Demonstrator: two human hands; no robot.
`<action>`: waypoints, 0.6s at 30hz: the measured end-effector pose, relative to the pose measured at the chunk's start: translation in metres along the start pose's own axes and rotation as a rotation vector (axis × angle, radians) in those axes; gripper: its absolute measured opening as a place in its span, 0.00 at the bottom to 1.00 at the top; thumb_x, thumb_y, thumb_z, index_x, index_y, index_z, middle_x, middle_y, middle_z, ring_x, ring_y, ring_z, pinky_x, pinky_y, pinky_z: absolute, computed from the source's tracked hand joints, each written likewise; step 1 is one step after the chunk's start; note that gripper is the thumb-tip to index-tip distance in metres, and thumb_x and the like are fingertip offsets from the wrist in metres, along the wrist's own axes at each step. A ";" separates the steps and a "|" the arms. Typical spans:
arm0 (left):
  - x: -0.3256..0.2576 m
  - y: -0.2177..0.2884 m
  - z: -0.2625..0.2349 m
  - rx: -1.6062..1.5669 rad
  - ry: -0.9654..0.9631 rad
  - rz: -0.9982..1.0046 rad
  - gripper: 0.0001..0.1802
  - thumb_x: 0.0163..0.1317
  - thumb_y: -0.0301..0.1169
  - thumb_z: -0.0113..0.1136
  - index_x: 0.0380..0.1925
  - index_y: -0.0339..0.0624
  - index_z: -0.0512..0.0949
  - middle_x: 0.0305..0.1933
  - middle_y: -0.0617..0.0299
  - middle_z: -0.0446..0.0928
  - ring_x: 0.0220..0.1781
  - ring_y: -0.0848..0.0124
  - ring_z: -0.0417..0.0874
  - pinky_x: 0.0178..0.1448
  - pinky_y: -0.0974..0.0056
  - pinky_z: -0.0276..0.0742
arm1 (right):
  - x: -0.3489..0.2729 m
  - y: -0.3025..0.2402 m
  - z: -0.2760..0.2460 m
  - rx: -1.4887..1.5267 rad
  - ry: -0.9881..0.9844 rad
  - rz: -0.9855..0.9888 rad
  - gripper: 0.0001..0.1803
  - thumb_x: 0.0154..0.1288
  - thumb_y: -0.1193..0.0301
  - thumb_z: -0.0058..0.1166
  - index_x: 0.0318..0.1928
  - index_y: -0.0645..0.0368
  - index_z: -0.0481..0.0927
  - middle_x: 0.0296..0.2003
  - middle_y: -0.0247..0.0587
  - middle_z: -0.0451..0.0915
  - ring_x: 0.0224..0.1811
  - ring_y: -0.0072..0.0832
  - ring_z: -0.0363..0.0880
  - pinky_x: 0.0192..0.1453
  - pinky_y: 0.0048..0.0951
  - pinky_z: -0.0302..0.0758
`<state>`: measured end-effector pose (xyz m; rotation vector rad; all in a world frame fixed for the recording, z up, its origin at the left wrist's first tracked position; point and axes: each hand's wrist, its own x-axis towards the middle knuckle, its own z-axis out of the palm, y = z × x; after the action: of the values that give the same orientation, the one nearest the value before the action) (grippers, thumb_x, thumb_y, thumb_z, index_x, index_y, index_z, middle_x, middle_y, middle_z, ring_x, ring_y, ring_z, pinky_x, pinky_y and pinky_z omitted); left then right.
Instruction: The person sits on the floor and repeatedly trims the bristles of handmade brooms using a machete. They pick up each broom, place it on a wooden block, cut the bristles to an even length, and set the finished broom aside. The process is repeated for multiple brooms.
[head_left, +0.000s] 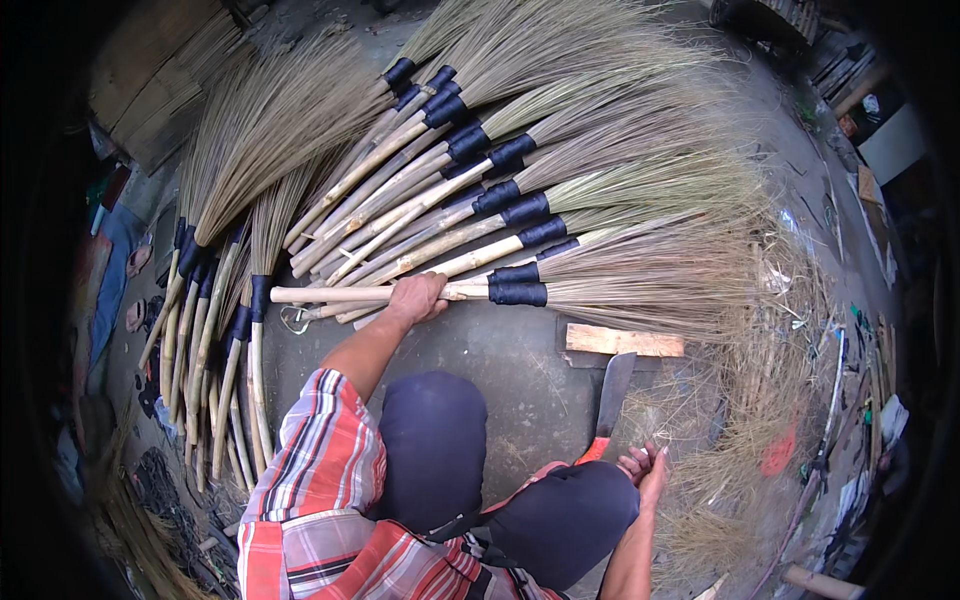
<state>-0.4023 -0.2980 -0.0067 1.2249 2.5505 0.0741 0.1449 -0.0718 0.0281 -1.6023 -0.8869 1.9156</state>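
My left hand (418,297) is closed round the pale wooden handle of a broom (518,294), whose dark-wrapped neck and bristles point right. This broom lies at the near edge of a fanned row of similar brooms (440,240). Beside my right knee, my right hand (646,476) is turned up with its fingers apart, holding nothing visible. Just left of it is the orange handle of a large knife (612,400). The knife's blade rests against a wooden block (624,341), near the bristle ends of my broom.
Another group of brooms (205,330) stands or lies at the left, handles toward me. Loose bristle scraps (730,480) cover the floor on the right. Cardboard sheets (155,85) lean at the far left. A pale pole (822,582) lies at the lower right.
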 end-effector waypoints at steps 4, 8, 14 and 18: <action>-0.010 0.009 -0.092 0.005 0.292 0.098 0.18 0.61 0.38 0.69 0.44 0.41 0.75 0.42 0.48 0.82 0.46 0.45 0.85 0.48 0.44 0.81 | 0.013 -0.029 0.046 -0.099 -0.183 -0.160 0.39 0.81 0.41 0.42 0.70 0.64 0.67 0.45 0.45 0.83 0.39 0.30 0.88 0.40 0.31 0.88; -0.048 0.064 -0.169 -0.037 0.293 0.059 0.16 0.62 0.39 0.66 0.44 0.42 0.76 0.41 0.44 0.83 0.44 0.42 0.85 0.47 0.43 0.80 | 0.026 -0.096 0.133 -0.078 -0.440 -0.397 0.47 0.78 0.37 0.44 0.75 0.67 0.60 0.59 0.54 0.77 0.54 0.33 0.84 0.50 0.29 0.87; -0.118 0.147 -0.190 -0.297 -0.234 0.224 0.22 0.65 0.46 0.68 0.46 0.38 0.81 0.42 0.41 0.84 0.47 0.45 0.87 0.51 0.48 0.80 | 0.037 -0.164 0.232 0.664 -0.522 -0.550 0.62 0.59 0.34 0.68 0.79 0.64 0.55 0.75 0.45 0.64 0.76 0.43 0.64 0.81 0.53 0.60; -0.136 0.106 -0.174 -0.478 0.203 0.261 0.22 0.67 0.46 0.69 0.51 0.40 0.83 0.52 0.47 0.84 0.57 0.50 0.83 0.66 0.51 0.78 | 0.030 -0.163 0.225 0.659 -0.421 -0.355 0.52 0.66 0.38 0.64 0.78 0.58 0.61 0.72 0.45 0.69 0.74 0.40 0.67 0.80 0.48 0.64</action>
<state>-0.2948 -0.3205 0.2123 1.3885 2.3102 0.8514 -0.0876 0.0204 0.1516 -0.6310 -0.5453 2.0128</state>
